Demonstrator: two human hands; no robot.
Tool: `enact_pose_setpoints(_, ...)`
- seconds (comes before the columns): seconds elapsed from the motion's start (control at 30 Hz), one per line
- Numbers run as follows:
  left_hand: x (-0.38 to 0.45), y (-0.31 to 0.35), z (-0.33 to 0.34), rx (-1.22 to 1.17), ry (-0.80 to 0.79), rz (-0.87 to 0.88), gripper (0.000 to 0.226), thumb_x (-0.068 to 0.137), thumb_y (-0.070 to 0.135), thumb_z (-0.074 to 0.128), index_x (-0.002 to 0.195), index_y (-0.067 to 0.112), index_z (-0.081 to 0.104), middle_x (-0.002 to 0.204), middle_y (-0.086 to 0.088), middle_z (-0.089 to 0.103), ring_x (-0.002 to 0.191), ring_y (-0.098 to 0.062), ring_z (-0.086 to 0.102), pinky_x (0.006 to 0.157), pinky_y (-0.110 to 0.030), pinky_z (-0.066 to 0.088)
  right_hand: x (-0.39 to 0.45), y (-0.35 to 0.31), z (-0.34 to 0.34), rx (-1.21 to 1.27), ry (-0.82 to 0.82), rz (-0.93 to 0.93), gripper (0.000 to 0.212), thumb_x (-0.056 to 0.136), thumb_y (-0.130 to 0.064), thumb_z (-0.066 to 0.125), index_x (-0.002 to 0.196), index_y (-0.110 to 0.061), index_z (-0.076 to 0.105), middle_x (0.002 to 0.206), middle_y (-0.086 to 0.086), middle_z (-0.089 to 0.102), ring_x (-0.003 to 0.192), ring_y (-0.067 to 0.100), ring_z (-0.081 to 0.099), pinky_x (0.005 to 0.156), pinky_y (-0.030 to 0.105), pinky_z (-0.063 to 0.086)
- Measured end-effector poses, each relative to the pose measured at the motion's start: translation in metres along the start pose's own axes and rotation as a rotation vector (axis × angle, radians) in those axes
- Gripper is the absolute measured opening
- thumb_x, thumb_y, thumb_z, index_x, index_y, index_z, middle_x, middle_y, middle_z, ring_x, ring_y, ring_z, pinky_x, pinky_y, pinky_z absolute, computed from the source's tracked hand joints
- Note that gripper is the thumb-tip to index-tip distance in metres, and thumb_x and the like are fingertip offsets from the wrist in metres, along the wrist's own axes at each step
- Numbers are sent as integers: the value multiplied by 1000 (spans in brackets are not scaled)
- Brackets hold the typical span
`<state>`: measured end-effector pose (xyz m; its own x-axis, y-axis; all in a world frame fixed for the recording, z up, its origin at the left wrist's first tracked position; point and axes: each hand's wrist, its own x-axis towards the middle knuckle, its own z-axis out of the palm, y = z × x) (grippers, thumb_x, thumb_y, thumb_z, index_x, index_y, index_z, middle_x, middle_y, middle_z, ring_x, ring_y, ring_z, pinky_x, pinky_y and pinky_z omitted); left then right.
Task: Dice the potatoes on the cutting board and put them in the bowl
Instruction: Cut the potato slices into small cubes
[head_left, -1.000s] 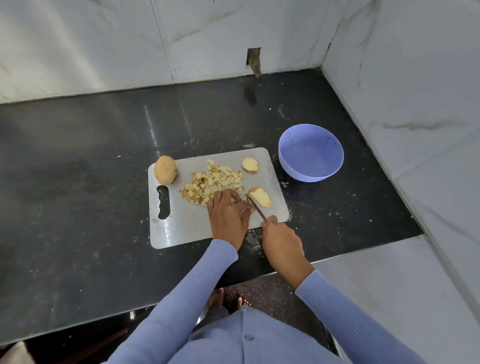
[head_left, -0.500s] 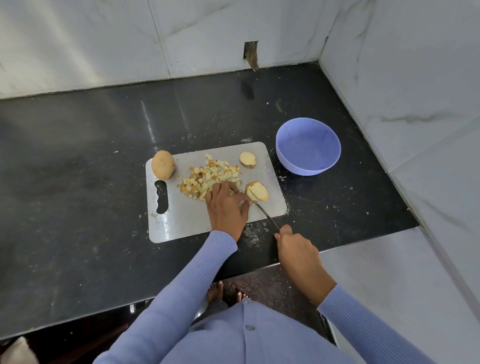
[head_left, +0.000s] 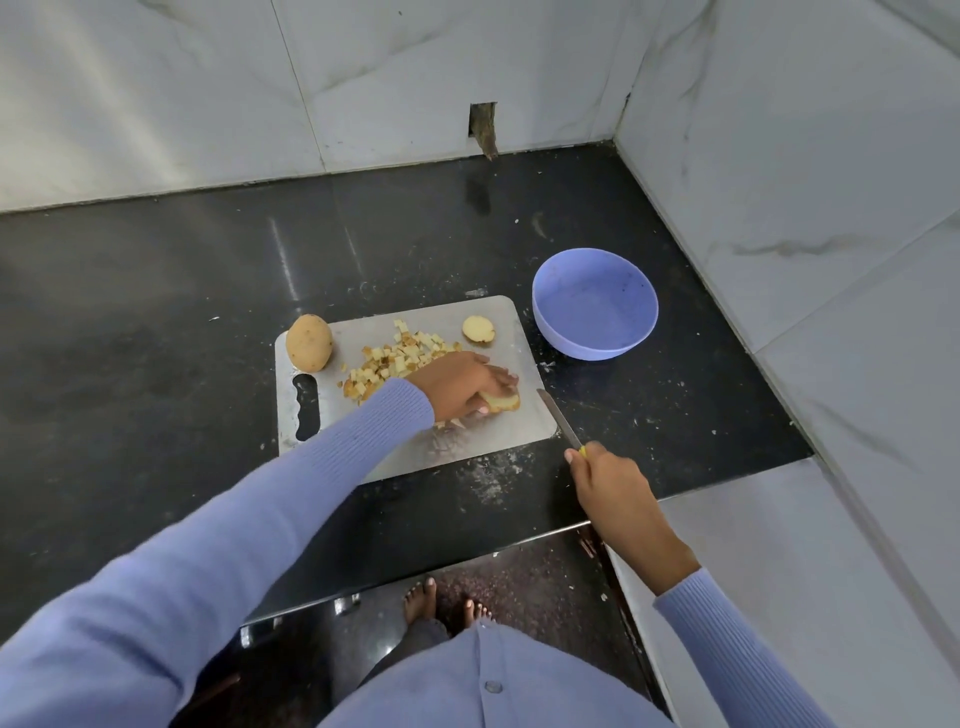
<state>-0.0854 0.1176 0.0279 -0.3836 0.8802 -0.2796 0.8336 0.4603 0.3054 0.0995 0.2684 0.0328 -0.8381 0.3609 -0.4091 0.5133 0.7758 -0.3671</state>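
A grey cutting board lies on the black counter. On it sit a whole potato at the far left, a pile of diced potato in the middle and a small potato end at the far right. My left hand closes on a potato slice near the board's right side. My right hand grips a knife, its blade at the board's right edge, off the potato. The purple bowl right of the board holds no potato.
The black counter ends in marble walls behind and on the right, with a pale ledge at the near right. Potato crumbs speckle the counter by the board. My bare feet show below the counter's front edge.
My left hand slid right from the diced pile onto the potato slice. My right hand drew the knife back off the board to its right edge.
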Motion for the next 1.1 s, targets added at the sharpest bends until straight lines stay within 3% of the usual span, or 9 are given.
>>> enact_pose_setpoints(0.2, -7, 20, 16, -209, 229, -257, 31, 91, 24, 61, 120, 16, 66, 137, 6, 51, 125, -20, 49, 106, -25, 30, 5, -8, 0, 43, 28, 10, 34, 103, -37, 32, 97, -10, 52, 81, 7, 58, 77, 25, 61, 72, 42, 53)
enact_pose_setpoints(0.3, -8, 45, 32, -85, 338, -466, 33, 96, 33, 50, 123, 18, 63, 137, 3, 53, 120, -23, 51, 99, -33, 41, 10, -19, -1, 66, 29, -2, 32, 103, -36, 32, 97, -10, 50, 81, 6, 58, 76, 23, 61, 70, 39, 53)
enact_pose_setpoints(0.4, -6, 57, 38, -59, 413, -586, 36, 99, 33, 45, 129, 18, 58, 140, 3, 50, 121, -21, 50, 93, -30, 43, 17, -33, -1, 56, 25, -19, 30, 104, -33, 31, 100, -9, 49, 84, 7, 59, 78, 22, 62, 69, 36, 51)
enact_pose_setpoints(0.73, -6, 65, 40, -121, 473, -631, 33, 98, 26, 49, 124, 12, 62, 136, -1, 54, 119, -23, 53, 93, -27, 44, 32, -55, 9, -32, 18, -16, 35, 104, -33, 28, 111, -5, 49, 101, 14, 63, 89, 28, 62, 69, 33, 44)
enact_pose_setpoints(0.87, -5, 65, 41, -133, 473, -649, 35, 98, 29, 46, 127, 14, 59, 139, 1, 51, 121, -20, 51, 95, -25, 42, 33, -60, 12, -54, 24, -19, 33, 104, -31, 27, 111, -6, 48, 101, 13, 62, 82, 23, 57, 67, 33, 41)
enact_pose_setpoints(1.1, -4, 64, 41, -143, 463, -653, 33, 98, 31, 44, 120, 15, 64, 141, 3, 48, 117, -19, 54, 90, -27, 44, 12, -49, 24, -196, -2, 29, 27, 105, -28, 28, 114, -8, 44, 96, 9, 64, 89, 25, 65, 69, 33, 49)
